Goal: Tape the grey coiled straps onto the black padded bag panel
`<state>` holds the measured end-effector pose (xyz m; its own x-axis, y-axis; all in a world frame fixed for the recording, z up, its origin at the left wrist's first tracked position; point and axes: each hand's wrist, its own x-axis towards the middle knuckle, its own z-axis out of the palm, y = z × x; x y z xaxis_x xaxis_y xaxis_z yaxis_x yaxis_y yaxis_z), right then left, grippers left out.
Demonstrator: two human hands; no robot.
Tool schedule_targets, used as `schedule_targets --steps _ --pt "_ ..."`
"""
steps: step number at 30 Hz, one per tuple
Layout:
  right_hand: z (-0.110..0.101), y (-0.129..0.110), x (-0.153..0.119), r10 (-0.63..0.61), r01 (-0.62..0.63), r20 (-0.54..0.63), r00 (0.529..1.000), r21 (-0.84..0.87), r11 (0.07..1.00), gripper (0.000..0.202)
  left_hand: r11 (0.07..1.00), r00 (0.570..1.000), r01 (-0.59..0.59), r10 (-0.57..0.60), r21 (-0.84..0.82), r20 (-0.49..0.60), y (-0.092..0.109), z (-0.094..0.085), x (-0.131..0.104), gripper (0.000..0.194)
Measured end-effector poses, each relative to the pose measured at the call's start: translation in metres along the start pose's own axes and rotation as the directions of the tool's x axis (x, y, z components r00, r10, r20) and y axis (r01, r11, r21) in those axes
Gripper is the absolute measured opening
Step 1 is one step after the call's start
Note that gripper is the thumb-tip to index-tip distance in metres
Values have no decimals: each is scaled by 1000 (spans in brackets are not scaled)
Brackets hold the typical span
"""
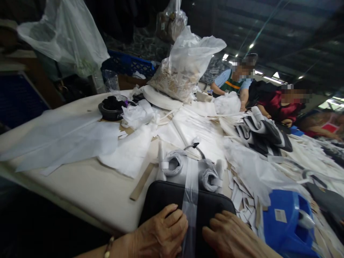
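Note:
My left hand (161, 233) and my right hand (228, 234) lie side by side on a flat black pad (166, 195) at the near edge of the table (88, 190). A strip of clear plastic (190, 200) runs between the two hands, over the pad and toward me. The left fingertips touch the strip's left edge, and the right hand lies just right of it. Just beyond the pad lie two rolled grey-white bundles (174, 165), (212, 177).
White sheets (61, 138) and paper scraps (247, 204) cover the table. A black round container (112, 109) and a big filled plastic bag (185, 68) stand farther back. A blue bin (287, 222) sits at my right. Two other people (236, 80), (282, 104) work at the far side.

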<state>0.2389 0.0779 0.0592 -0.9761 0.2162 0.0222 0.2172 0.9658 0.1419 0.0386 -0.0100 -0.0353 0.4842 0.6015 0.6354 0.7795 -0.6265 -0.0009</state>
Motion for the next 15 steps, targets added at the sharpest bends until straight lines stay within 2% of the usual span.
schedule_targets --steps 2,4,7,15 --pt "2 3 17 -50 50 -23 998 -28 998 22 997 998 32 -35 -63 -51 0 -4 1 24" --pt "7 7 27 -88 88 6 996 -23 996 29 989 991 56 -71 -137 -110 -2 -6 1 26" --pt "10 12 37 -114 117 54 992 -43 992 33 980 989 51 -76 -192 -129 -5 -7 1 29" --pt "5 14 64 -150 168 149 977 -117 979 22 1000 998 -9 10 2 -56 -5 -4 -1 21"
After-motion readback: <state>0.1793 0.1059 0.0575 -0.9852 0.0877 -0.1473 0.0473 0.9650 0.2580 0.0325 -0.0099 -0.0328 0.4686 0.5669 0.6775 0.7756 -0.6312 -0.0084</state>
